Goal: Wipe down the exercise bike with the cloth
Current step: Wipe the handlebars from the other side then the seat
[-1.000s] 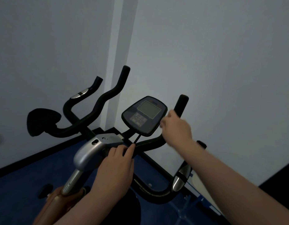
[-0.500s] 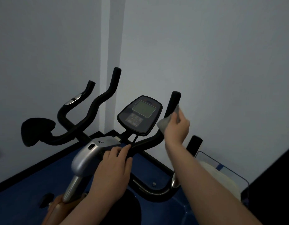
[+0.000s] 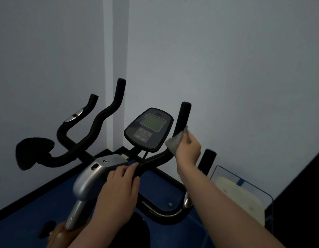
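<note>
Here, the right hand (image 3: 189,151) pinches a grey cloth (image 3: 175,141) between thumb and curled fingers, pressing it against the upright right handlebar (image 3: 184,119) of the exercise bike (image 3: 94,178), just below the bar's black foam top. The left hand (image 3: 119,187) wraps its grip around the bar's lower stretch, near the silver stem housing, fingers curled over the black tube. Between the two hands sits the console (image 3: 149,129) (its grey screen blank), tilted up toward the camera. The left handlebar (image 3: 101,120) curves away toward the wall corner. A clear bin (image 3: 242,192) stands on the blue floor (image 3: 20,224) to the right.
</note>
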Demonstrator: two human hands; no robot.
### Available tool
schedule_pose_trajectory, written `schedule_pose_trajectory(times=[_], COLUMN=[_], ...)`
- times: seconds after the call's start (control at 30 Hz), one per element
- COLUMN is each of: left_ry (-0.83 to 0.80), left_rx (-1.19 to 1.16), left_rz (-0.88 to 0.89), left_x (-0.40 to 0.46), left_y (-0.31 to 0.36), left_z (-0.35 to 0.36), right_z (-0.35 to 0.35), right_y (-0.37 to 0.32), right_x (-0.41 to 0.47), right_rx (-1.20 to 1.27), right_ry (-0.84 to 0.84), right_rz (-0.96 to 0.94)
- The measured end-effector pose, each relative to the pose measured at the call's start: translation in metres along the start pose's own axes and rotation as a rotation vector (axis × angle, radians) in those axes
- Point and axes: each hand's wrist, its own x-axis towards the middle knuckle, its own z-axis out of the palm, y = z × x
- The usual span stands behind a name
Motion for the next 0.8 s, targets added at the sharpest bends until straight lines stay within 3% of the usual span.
schedule_pose_trajectory(times=[0.07,0.23,0.43,0.63,0.8], left_ry=[0.011,0.007,0.013,0.020,0.020], left_rx=[-0.018,-0.029,-0.009,-0.003,0.012], left_rz=[-0.005,-0.012,0.004,0.011,0.022], left_x=[0.000,0.001,0.001,-0.001,-0.001], left_y=[0.000,0.001,0.001,0.000,0.002], left_z=[0.000,-0.001,0.000,0.000,-0.001], right_z=[-0.004,0.009,0.007,0.010,0.005], right_y=[-0.007,-0.061,-0.004,-0.055,-0.008], right_x=[0.005,0.038,0.003,0.037,-0.002], right_rx=[-0.001,0.138,-0.070,0.037,-0.161], right_ry=[0.004,0.085,0.051,0.112,0.050], right_rz=[0.037,-0.112,-0.089,-0.184,-0.140])
